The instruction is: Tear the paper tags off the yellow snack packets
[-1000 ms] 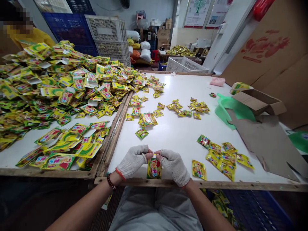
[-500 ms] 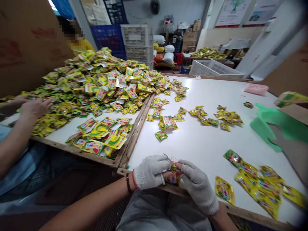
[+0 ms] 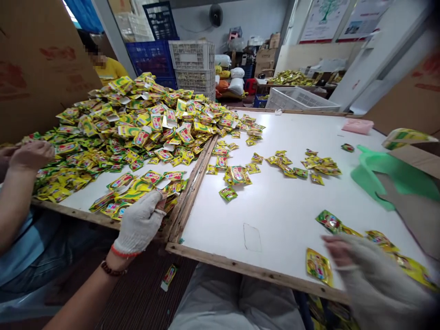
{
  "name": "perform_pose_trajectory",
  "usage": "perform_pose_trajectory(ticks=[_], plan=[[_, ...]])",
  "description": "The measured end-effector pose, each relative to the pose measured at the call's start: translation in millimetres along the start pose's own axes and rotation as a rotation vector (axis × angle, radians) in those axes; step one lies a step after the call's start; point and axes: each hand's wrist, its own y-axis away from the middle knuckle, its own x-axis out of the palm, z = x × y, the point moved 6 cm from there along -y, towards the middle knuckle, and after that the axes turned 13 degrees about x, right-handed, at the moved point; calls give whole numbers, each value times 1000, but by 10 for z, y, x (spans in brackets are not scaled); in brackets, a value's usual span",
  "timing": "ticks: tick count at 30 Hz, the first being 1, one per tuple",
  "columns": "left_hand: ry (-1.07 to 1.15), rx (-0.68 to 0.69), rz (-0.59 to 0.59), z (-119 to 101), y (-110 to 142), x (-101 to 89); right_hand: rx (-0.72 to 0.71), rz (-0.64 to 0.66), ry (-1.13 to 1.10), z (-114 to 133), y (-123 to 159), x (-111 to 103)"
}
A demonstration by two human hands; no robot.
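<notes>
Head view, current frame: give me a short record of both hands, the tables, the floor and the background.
Left gloved hand: at yellow-green cartons near the wooden divider; grip unclear
Right gloved hand: blurred, near yellow packets; grip unclear
Tabletop mark: rectangular outline on the white tabletop
Left table: large packet pile, with a co-worker's hand at its left
Floor: one yellow-green item
Background: stacked white crates, fan

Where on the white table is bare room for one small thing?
Bare: the middle of the white table, between the scattered packets and wooden front edge; also far back, left of the pink bundle. Crowded: near right, around the right hand and yellow pouches; at left, the packet heap.
</notes>
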Motion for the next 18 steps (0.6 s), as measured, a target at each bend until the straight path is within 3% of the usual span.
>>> perform_pose_trajectory(ticks=[2,3,6,8,10,13,18], plan=[[194,-21,-43,-274,-97,16,-56,139,-85,161,96,376],[320,-43,21,-437,-150,108,-67,225,-134,232,150,582],[708,-49,294,-938,-240,563,-32,393,-259,319,279,1092],[871,-67,359,-1123,-218,870,45,425,-324,236,317,1292],[962,-177,278,-1126,-136,1114,154,409,-385,69,327,1378],[1088,-328,106,-1037,80,1324,263,396,-417,-156,337,1391],[1033,-241,176,-1068,259,1364,208,441,-326,-181,279,1362]])
